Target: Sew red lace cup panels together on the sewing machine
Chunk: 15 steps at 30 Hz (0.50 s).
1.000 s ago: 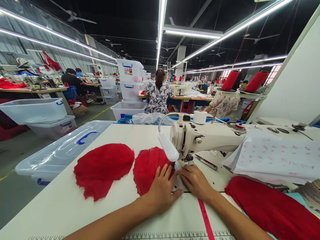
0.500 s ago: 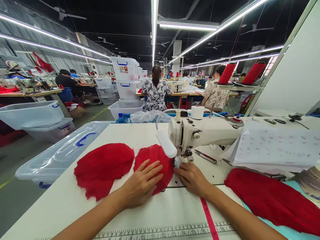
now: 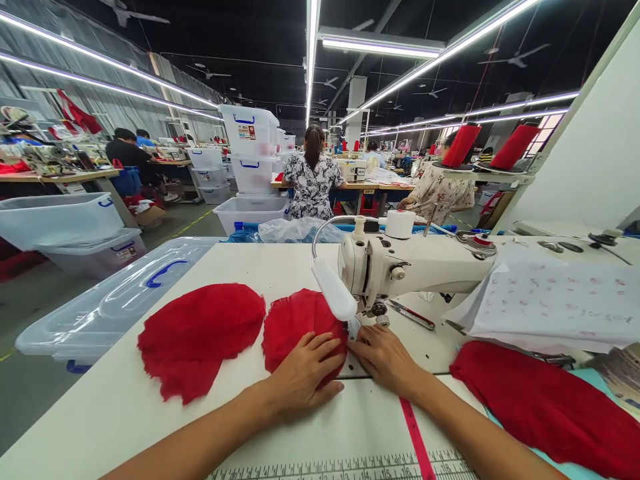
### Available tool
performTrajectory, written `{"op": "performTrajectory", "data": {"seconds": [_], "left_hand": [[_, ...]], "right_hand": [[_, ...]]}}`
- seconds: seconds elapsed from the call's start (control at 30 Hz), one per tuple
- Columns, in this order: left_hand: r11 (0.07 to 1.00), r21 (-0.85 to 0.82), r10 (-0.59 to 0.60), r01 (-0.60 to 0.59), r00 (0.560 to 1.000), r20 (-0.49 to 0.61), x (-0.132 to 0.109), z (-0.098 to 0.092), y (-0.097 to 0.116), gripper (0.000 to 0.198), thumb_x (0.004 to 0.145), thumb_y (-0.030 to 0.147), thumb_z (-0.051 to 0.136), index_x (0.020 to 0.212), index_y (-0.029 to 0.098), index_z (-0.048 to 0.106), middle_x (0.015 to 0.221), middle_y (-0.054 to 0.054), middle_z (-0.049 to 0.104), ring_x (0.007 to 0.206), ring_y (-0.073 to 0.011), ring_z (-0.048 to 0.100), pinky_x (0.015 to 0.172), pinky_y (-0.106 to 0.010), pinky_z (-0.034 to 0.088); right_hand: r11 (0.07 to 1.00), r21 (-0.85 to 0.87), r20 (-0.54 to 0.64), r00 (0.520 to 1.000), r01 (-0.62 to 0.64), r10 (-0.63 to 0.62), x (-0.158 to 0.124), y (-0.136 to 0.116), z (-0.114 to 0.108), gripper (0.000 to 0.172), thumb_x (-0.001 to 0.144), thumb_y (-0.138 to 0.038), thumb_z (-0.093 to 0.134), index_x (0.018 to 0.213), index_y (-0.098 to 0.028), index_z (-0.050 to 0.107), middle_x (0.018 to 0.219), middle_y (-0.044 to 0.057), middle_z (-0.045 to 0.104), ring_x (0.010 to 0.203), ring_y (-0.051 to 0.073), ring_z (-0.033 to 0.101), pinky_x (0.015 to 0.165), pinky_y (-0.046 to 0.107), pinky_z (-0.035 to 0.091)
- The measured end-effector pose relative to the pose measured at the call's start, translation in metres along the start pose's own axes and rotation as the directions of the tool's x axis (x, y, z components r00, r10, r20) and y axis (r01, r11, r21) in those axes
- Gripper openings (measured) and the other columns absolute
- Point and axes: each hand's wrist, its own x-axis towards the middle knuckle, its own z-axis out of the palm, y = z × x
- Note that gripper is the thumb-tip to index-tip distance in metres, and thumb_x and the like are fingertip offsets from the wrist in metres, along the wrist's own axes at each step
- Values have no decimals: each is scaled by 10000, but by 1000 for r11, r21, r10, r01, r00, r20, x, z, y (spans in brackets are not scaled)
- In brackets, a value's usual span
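A rounded red fabric piece [image 3: 295,323] lies on the white table, its right edge at the needle area of the sewing machine [image 3: 400,263]. My left hand [image 3: 307,373] rests palm down on its lower part, fingers stretched out. Close to the presser foot, my right hand [image 3: 385,357] is closed, fingers bent and together, with the fingertips at the cloth's right edge. What those fingertips pinch, if anything, is hidden. To the left lies another red fabric piece [image 3: 200,337], flat and apart from the first. A white lamp head [image 3: 334,290] partly covers the needle area.
Red-handled snips [image 3: 413,315] lie behind my right hand. More red fabric [image 3: 545,400] sits at right, below a marked paper sheet [image 3: 560,293]. A printed ruler [image 3: 350,467] runs along the front edge. A clear lidded bin [image 3: 115,300] stands left; co-workers sit beyond.
My left hand has slid right and slightly down over the red fabric piece, nearer the needle. My right hand stays almost in place. The camera view has shifted slightly.
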Motion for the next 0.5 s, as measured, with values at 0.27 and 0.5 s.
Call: {"op": "performTrajectory", "data": {"seconds": [0.27,0.5], "left_hand": [[959,56,-273,278,959,-76,20,18,24,489,857,396,384,1185,62,522,1294,-213,438,1211,-362,371,968,-578,308],[940,28,-333,339,933,-136,27,15,33,545,828,460,444,1215,79,492,1294,-219,435,1220,-390,344,949,-631,284]], "right_hand": [[996,-12,13,996,-83,83,-1,6,-2,254,896,-146,335,937,-150,586,772,71,539,641,166,480,578,285,301],[995,30,-8,995,-99,99,-6,6,-2,232,881,-129,353,928,-153,578,773,65,542,649,168,477,613,292,325]]}}
